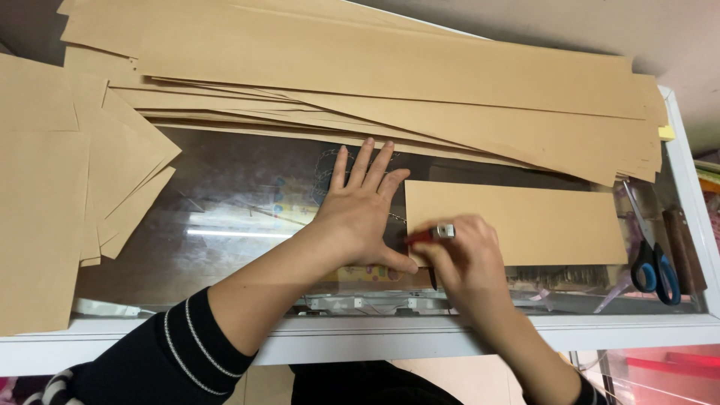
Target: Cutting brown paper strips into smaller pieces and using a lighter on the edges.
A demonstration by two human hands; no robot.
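My left hand (pixel 358 210) lies flat with fingers spread on the glass counter top (pixel 225 217), its thumb by the left edge of a brown paper rectangle (pixel 525 221). My right hand (pixel 461 259) grips a red-handled cutter with a metal tip (pixel 435 234) at the lower left corner of that rectangle. The blade end is hidden under my fingers.
Long brown paper strips (pixel 390 75) are piled across the back of the counter. More brown sheets (pixel 45 187) are stacked at the left. Blue-handled scissors (pixel 652 262) and a dark brown bar (pixel 684 251) lie at the right. The white counter frame (pixel 375 334) runs along the front.
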